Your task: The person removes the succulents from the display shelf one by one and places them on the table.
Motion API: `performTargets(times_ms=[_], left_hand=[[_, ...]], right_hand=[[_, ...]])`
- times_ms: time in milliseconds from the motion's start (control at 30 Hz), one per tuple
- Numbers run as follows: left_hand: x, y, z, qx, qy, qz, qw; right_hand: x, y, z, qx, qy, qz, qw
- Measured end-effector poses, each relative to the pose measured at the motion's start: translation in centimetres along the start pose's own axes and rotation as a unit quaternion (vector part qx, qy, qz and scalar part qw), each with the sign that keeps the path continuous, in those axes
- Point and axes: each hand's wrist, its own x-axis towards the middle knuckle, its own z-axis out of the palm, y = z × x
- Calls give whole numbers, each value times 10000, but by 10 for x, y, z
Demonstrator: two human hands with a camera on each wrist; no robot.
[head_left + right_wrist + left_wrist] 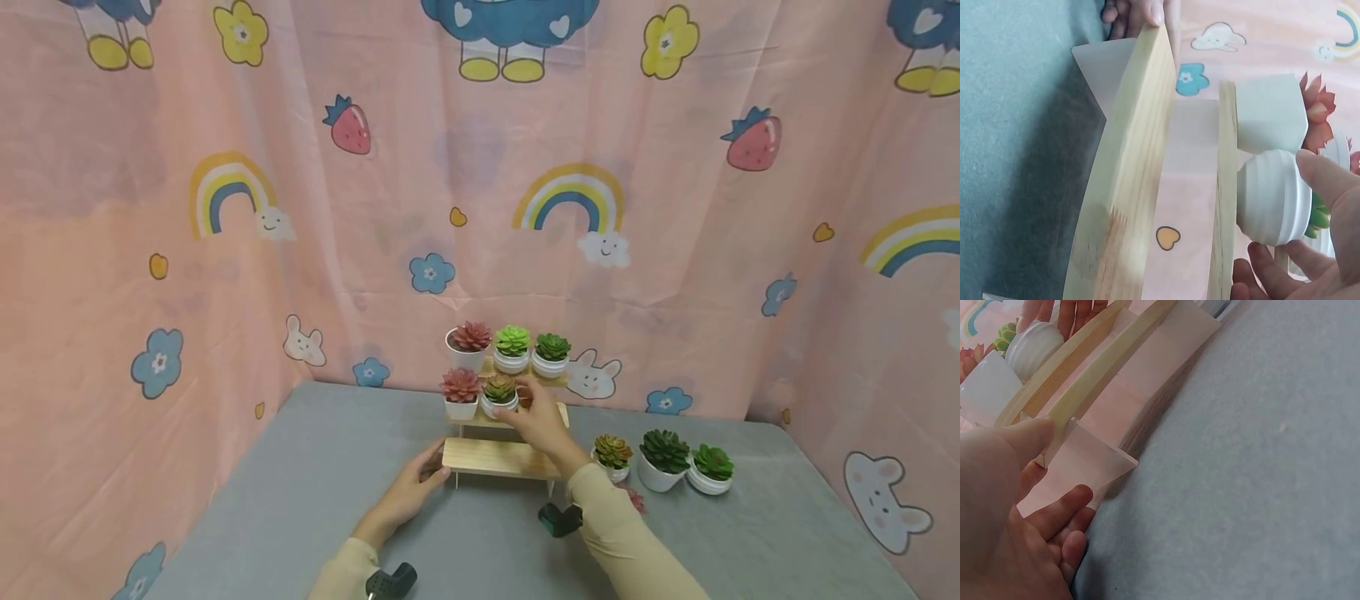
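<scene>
My right hand (542, 421) holds a round white pot with a green succulent (500, 398) on the middle board of a tiered wooden stand (495, 457). In the right wrist view, the thumb lies on one side of the ribbed pot (1275, 197) and fingertips on the other; the pot's base is against the board. Beside it stands a square white pot with a red succulent (461, 403). My left hand (408, 490) grips the left end of the lowest board. Its thumb presses the board's edge in the left wrist view, fingers beside the translucent leg (1094, 453).
The top board carries a red succulent (468, 348), a light green one (513, 350) and a dark green one (552, 355). Right of the stand, several potted succulents (663, 462) stand on the grey tabletop (315, 467); a red one (637, 499) is partly hidden by my sleeve. A pink curtain hangs behind.
</scene>
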Motion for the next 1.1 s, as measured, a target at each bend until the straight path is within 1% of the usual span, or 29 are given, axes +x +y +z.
performTargets(times_ms=[200, 400, 600, 967, 1100], left_hand=[[0, -1, 0, 29, -8, 66, 10000], [0, 0, 1, 89, 4, 123, 9999], [-1, 0, 0, 85, -2, 47, 10000], [-3, 2, 1, -51, -10, -48, 10000], [-3, 2, 1, -17, -7, -74, 10000]], right_hand=[[0, -1, 5, -106, 75, 10, 9999], [1, 0, 5, -228, 161, 7, 9996], [-1, 1, 3, -196, 216, 69, 9995], [-10, 3, -7, -148, 352, -143, 9992], [-17, -1, -15, -106, 334, -358, 9987]])
